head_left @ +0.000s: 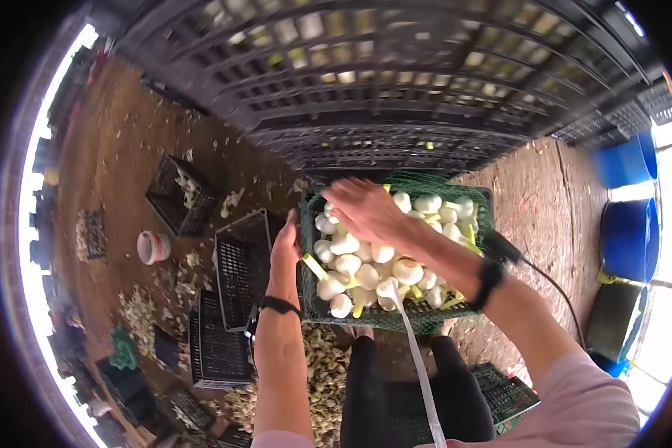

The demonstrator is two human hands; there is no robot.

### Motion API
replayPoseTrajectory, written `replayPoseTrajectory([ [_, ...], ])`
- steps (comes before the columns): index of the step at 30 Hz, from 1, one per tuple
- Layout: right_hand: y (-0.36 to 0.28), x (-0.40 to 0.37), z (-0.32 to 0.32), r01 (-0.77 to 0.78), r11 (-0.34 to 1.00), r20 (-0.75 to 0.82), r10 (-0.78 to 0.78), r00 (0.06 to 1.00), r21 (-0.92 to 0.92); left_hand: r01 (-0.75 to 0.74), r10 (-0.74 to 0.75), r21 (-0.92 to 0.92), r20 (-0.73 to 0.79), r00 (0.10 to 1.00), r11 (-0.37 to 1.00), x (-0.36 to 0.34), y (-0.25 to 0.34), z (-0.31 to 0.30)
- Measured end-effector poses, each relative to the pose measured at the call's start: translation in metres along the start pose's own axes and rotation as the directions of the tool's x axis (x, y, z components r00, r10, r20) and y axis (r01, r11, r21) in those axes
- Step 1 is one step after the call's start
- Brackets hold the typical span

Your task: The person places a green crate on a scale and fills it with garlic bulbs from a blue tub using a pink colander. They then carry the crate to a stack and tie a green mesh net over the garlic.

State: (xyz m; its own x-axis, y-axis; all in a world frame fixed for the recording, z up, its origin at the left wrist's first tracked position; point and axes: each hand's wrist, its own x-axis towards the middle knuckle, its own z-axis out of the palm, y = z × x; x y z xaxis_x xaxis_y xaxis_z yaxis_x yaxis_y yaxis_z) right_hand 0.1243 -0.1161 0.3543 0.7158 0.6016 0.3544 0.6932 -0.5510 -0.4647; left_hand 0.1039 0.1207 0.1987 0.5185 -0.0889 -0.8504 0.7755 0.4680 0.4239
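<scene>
A dark crate lined with green netting (396, 322) stands in front of me, filled with white garlic bulbs (348, 264) that have short green stem stubs. My left hand (284, 243) is at the crate's left side, gripping around its edge, with part of the fingers hidden. Over the bulbs at the crate's far left, my right hand (362, 209) reaches across with fingers stretched out and slightly blurred. Nothing shows in its grasp. A white strap (417, 351) hangs down in front of me, overlapping the near bulbs.
Large black stacked crates (396, 138) rise just beyond the garlic crate. To the left are black crates (243, 261), a white bucket (153, 247) and scattered peelings (325, 373). Blue barrels (626, 239) stand at right, near a black cable (556, 287).
</scene>
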Motion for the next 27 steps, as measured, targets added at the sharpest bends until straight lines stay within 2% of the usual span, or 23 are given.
replayPoseTrajectory([
  [1, 0.007, 0.02, 0.028, 0.002, 0.996, 0.074, 0.005, 0.997, -0.084, 0.042, -0.042, 0.097, -0.009, 0.999, 0.994, -0.01, 0.013, 0.012],
  [2, 0.02, 0.029, 0.056, -0.029, 0.996, 0.123, 0.038, 0.992, -0.079, 0.085, -0.083, 0.195, -0.017, 0.996, 0.977, -0.009, 0.024, 0.017],
  [4, 0.042, 0.028, 0.093, -0.033, 0.986, 0.19, 0.064, 0.98, -0.162, 0.107, -0.1, 0.144, -0.059, 0.993, 0.984, 0.011, 0.033, 0.005],
  [6, 0.05, 0.02, 0.104, -0.249, 0.965, 0.203, 0.262, 0.944, -0.086, 0.194, -0.257, 0.256, 0.243, 0.935, 0.947, 0.026, 0.039, -0.019],
  [7, 0.048, 0.022, 0.105, -0.275, 0.96, 0.128, 0.279, 0.952, -0.046, 0.149, -0.158, 0.253, 0.015, 0.987, 0.956, 0.017, 0.034, -0.006],
  [8, 0.047, 0.024, 0.103, -0.26, 0.964, 0.155, 0.266, 0.951, -0.057, 0.154, -0.163, 0.223, 0.024, 0.986, 0.963, 0.006, 0.043, -0.003],
  [10, 0.05, 0.03, 0.095, -0.041, 0.977, 0.37, 0.117, 0.922, -0.207, -0.081, 0.058, 0.159, 0.147, 0.987, 0.984, 0.007, 0.052, -0.005],
  [11, 0.052, 0.037, 0.093, -0.079, 0.966, 0.53, 0.201, 0.824, -0.245, -0.189, 0.159, 0.102, 0.247, 0.956, 0.977, 0.014, 0.052, -0.009],
  [12, 0.053, 0.037, 0.096, -0.067, 0.967, 0.549, 0.196, 0.813, -0.247, -0.181, 0.157, 0.08, 0.245, 0.957, 0.98, 0.014, 0.051, -0.005],
  [14, 0.059, 0.035, 0.101, 0.014, 0.942, 0.492, 0.163, 0.855, -0.336, -0.071, 0.071, 0.0, 0.071, 0.995, 0.997, 0.013, 0.058, 0.015],
  [15, 0.063, 0.038, 0.097, 0.309, 0.877, 0.648, 0.003, 0.762, -0.368, -0.005, 0.014, -0.075, 0.121, 0.993, 0.997, 0.018, 0.063, 0.015],
  [16, 0.065, 0.039, 0.097, 0.315, 0.872, 0.657, 0.009, 0.754, -0.374, -0.001, 0.012, -0.086, 0.132, 0.991, 0.996, 0.023, 0.066, 0.019],
  [18, 0.061, 0.036, 0.105, -0.089, 0.96, 0.476, 0.211, 0.854, -0.266, -0.095, 0.176, -0.319, 0.234, 0.956, 0.943, 0.024, 0.068, 0.022],
  [19, 0.057, 0.036, 0.104, -0.001, 0.94, 0.493, 0.18, 0.851, -0.342, -0.158, 0.255, -0.342, 0.258, 0.932, 0.926, 0.01, 0.071, 0.031],
  [20, 0.055, 0.04, 0.1, 0.0, 0.936, 0.489, 0.183, 0.853, -0.352, -0.16, 0.26, -0.343, 0.268, 0.928, 0.925, -0.005, 0.073, 0.039],
  [22, 0.052, 0.044, 0.097, -0.065, 0.98, 0.335, 0.125, 0.934, -0.186, -0.341, 0.392, -0.255, 0.187, 0.901, 0.905, -0.027, 0.072, 0.044],
  [23, 0.051, 0.043, 0.095, -0.12, 0.977, 0.375, 0.18, 0.909, -0.179, -0.41, 0.454, -0.229, 0.193, 0.87, 0.883, -0.035, 0.071, 0.045],
  [24, 0.049, 0.044, 0.095, -0.13, 0.977, 0.37, 0.186, 0.91, -0.171, -0.408, 0.448, -0.217, 0.192, 0.873, 0.887, -0.045, 0.07, 0.046],
  [26, 0.047, 0.038, 0.096, -0.198, 0.964, 0.31, 0.247, 0.918, -0.179, -0.632, 0.619, 0.069, 0.144, 0.772, 0.772, -0.068, 0.061, 0.05],
  [27, 0.049, 0.036, 0.097, -0.156, 0.975, 0.27, 0.194, 0.943, -0.156, -0.641, 0.632, 0.066, 0.116, 0.766, 0.765, -0.077, 0.052, 0.048],
])
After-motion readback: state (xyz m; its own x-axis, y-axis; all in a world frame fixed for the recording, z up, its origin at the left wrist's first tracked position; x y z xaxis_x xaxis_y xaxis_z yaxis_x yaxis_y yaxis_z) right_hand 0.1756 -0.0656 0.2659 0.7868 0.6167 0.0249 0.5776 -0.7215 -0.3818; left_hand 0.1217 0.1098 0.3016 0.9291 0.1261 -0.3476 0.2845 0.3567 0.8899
